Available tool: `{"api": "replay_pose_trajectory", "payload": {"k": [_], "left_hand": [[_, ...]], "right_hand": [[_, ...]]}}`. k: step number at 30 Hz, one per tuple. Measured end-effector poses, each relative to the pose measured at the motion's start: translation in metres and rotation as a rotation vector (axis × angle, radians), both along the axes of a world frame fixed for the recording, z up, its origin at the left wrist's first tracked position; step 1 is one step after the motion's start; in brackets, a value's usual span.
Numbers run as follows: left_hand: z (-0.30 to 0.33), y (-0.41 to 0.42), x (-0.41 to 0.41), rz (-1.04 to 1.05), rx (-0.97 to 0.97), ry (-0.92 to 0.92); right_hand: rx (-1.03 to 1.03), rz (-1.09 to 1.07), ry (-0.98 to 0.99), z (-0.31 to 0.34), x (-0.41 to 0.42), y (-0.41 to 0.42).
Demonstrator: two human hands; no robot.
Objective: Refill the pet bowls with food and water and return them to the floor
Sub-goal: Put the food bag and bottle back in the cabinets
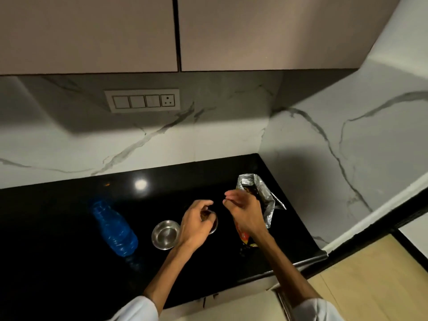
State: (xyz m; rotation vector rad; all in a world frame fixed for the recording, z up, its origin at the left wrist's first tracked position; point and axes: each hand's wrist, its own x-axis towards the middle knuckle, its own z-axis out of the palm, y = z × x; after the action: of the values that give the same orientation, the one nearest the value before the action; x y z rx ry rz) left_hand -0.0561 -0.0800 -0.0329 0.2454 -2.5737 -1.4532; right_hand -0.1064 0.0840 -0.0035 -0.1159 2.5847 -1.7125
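Observation:
Two small steel bowls stand on the black counter (69,228). One bowl (165,234) is empty and shiny. My left hand (196,224) curls over the other bowl (215,226) and grips its rim; brown kibble (205,214) shows between my fingers. My right hand (243,213) hovers just right of that bowl with its fingertips bunched together; whether it holds kibble is hidden. Behind my right hand is the opened food bag (261,191), foil-lined with an orange lower end. A blue water bottle (113,225) lies on the counter to the left.
Marble walls close the counter at the back and right, forming a corner. A switch panel (142,101) sits on the back wall under the upper cabinets (92,33). The counter's front edge (308,262) runs bottom right, with a wooden surface (370,274) beyond it.

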Motion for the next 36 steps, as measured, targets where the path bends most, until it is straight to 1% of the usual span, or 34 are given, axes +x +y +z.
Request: {"api": "replay_pose_trajectory", "payload": {"k": [7, 12, 16, 18, 19, 22, 24, 26, 28, 31, 34, 36], "left_hand": [[0.066, 0.026, -0.034, -0.023, 0.050, 0.126], [0.102, 0.036, -0.048, -0.011, 0.094, 0.206], [0.135, 0.038, -0.061, 0.015, 0.209, 0.261], [0.157, 0.035, -0.068, 0.020, 0.303, 0.292], [0.168, 0.034, -0.070, 0.030, 0.383, 0.306], [0.206, 0.028, -0.073, 0.097, 0.722, 0.302], [0.228, 0.021, -0.076, 0.117, 0.985, 0.221], [0.245, 0.010, -0.080, 0.091, 1.235, 0.151], [0.259, -0.001, -0.084, 0.063, 1.397, 0.112], [0.274, -0.011, -0.089, 0.048, 1.451, 0.110], [0.284, -0.015, -0.095, 0.071, 1.428, 0.096], [0.287, -0.018, -0.098, 0.082, 1.422, 0.071]], "right_hand": [[-0.064, 0.036, 0.060, 0.061, -0.016, 0.030], [-0.130, 0.025, 0.166, 0.094, -0.025, 0.038], [-0.203, 0.043, 0.248, 0.123, -0.041, 0.034], [-0.209, 0.058, 0.302, 0.142, -0.052, 0.028], [-0.221, 0.064, 0.319, 0.151, -0.057, 0.024], [-0.312, 0.104, 0.329, 0.183, -0.066, 0.011], [-0.404, 0.117, 0.301, 0.203, -0.070, 0.001], [-0.524, 0.121, 0.240, 0.223, -0.074, -0.012], [-0.644, 0.118, 0.138, 0.241, -0.079, -0.026], [-0.749, 0.073, -0.011, 0.257, -0.088, -0.043], [-0.739, 0.003, -0.089, 0.261, -0.099, -0.054], [-0.778, -0.014, -0.140, 0.261, -0.105, -0.061]]}}
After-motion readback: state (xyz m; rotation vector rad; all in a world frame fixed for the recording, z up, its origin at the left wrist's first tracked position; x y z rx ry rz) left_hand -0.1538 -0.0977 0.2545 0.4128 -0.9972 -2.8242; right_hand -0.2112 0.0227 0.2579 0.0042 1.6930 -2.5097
